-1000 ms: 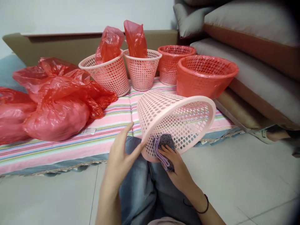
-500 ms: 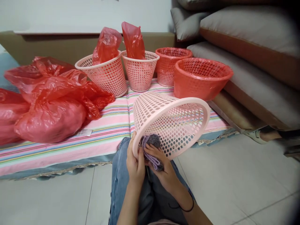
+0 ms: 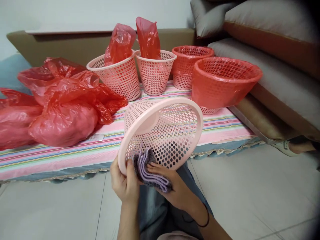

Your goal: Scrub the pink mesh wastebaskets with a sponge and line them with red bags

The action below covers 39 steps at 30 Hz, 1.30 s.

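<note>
A pale pink plastic wastebasket (image 3: 142, 121) with a mesh of holes is tilted on its side above my knees, its mouth facing me. My left hand (image 3: 125, 180) grips the rim at its lower left, thumb on the inside. In my right hand (image 3: 170, 185) is a folded grey and purple cloth (image 3: 152, 171), held against the inside of the basket near the rim. Part of the fingers of my right hand is hidden behind the cloth.
Two pink baskets (image 3: 120, 81) holding red plastic bags (image 3: 148, 38) and two red-lined baskets (image 3: 217, 88) stand on a striped mat (image 3: 110, 146). Filled red bags (image 3: 65, 123) lie at the left. Grey cushions (image 3: 270, 23) are stacked at the right, near a person's shoe (image 3: 286, 148).
The wastebasket has moved left and turned its mouth more toward me. Both hands moved left with it, and the cloth shows more of its folded purple edges. The view has shifted slightly.
</note>
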### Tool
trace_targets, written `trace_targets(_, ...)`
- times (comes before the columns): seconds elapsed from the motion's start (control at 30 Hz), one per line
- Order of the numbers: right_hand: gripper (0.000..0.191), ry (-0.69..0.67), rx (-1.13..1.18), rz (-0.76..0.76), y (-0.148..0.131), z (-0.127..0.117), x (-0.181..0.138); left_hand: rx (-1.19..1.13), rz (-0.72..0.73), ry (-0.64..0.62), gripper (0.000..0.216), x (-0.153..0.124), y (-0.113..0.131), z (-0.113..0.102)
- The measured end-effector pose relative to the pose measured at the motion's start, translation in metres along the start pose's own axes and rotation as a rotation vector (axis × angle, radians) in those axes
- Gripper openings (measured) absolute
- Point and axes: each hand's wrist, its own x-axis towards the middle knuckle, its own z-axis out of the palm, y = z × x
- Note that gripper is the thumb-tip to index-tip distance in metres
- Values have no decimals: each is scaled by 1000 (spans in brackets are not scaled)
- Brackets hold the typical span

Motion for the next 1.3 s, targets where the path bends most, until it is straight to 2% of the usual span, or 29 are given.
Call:
trace_targets(0.13,37,-187,192,119,-25,-30,-9,16,-23,8,25,4,-7,-9)
trace_targets(0.2,34,-210,249,167,-29,-42,-14,11,-44,8,25,6,-8,-11)
trace_targets(0.3,39,13,231,252,-23,-52,-9,-43,-40,12,25,6,-8,-10)
trace_targets(0.4,38,244,155,260,-12,-58,19,-129,-12,27,28,3,-9,-6)
trace_targets(0.5,36,273,44,108,0,-61,71,-158,7,8,28,1,-12,-4)
trace_targets(0.57,42,277,-104,-27,12,-58,109,-163,39,-12,27,2,-12,-5)
trace_targets(0.63,52,220,-308,-59,30,-50,140,-167,81,-42,27,5,-11,-6)
trace_targets(0.67,56,149,-409,-38,40,-44,151,-169,97,-55,27,6,-11,-7)
trace_targets(0.73,61,-11,-559,33,63,-32,165,-170,111,-75,27,8,-11,-8)
trace_targets(0.8,61,-109,-626,96,83,-21,169,-169,111,-71,26,9,-11,-7)
trace_targets(0.93,58,-129,-649,161,105,-14,166,-182,145,-42,32,8,-13,-1)
trace_targets(1.13,56,-147,-686,151,102,-19,165,-212,158,-59,39,9,-10,6)
trace_targets(1.3,58,-170,-716,141,102,-13,158,-151,121,82,29,3,-17,5)
